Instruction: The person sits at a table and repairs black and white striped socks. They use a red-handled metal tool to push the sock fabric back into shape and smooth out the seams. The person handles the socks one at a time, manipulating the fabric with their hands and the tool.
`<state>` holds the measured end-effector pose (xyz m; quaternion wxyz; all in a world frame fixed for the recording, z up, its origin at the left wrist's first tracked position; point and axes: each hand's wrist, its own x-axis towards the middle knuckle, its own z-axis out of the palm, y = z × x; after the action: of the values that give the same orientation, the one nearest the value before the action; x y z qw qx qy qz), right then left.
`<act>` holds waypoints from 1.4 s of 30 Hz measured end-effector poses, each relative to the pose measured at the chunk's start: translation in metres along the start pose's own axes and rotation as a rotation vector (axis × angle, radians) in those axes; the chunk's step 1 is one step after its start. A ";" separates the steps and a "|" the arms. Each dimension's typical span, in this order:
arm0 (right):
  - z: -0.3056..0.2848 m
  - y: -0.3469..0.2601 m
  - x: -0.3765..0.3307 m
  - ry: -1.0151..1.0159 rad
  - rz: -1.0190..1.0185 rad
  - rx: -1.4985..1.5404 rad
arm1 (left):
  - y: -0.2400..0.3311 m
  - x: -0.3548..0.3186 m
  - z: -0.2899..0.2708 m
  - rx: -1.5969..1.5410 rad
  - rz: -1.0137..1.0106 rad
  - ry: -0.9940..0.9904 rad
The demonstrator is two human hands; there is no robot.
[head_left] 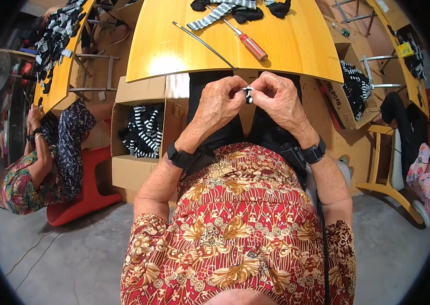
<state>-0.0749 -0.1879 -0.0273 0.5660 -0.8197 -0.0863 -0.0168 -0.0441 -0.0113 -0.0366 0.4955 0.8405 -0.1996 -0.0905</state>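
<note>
My left hand [220,99] and my right hand [279,99] meet just off the near edge of the table, above my lap. The fingers of both pinch a small bit of black-and-white knit fabric [249,95], most of it hidden by the fingertips. Beyond them on the yellow wooden table [174,51] lies a screwdriver [251,46] with a red handle. A thin dark metal rod [202,43] slants to its left, one end at the near edge. Grey-and-white striped knit pieces [215,16] with black parts lie at the far side.
Left of my legs, a cardboard box [128,170] holds striped knit pieces; another box [344,109] of them stands at right. A person [37,168] sits on a red chair [90,178] by a piled table at far left. A yellow wooden chair [377,168] stands at right.
</note>
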 end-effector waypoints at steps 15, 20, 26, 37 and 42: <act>0.005 0.002 -0.003 0.046 0.147 -0.123 | -0.033 -0.010 0.014 -1.182 -0.293 -0.276; -0.001 0.018 -0.006 -0.028 0.343 0.275 | -0.026 -0.014 0.017 -1.168 -0.318 -0.298; 0.004 0.033 -0.015 -0.027 0.461 0.570 | -0.022 -0.015 0.022 -0.735 -0.327 -0.066; 0.009 0.032 -0.013 -0.076 0.443 0.714 | -0.026 -0.009 0.027 -0.893 -0.373 0.105; 0.009 0.034 -0.013 -0.021 0.517 0.698 | -0.036 -0.012 0.028 -1.240 -0.406 -0.020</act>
<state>-0.0827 -0.1925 -0.0633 0.7939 -0.5740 0.1158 0.1639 -0.0558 -0.0136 -0.0824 0.8598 0.4187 0.0477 -0.2883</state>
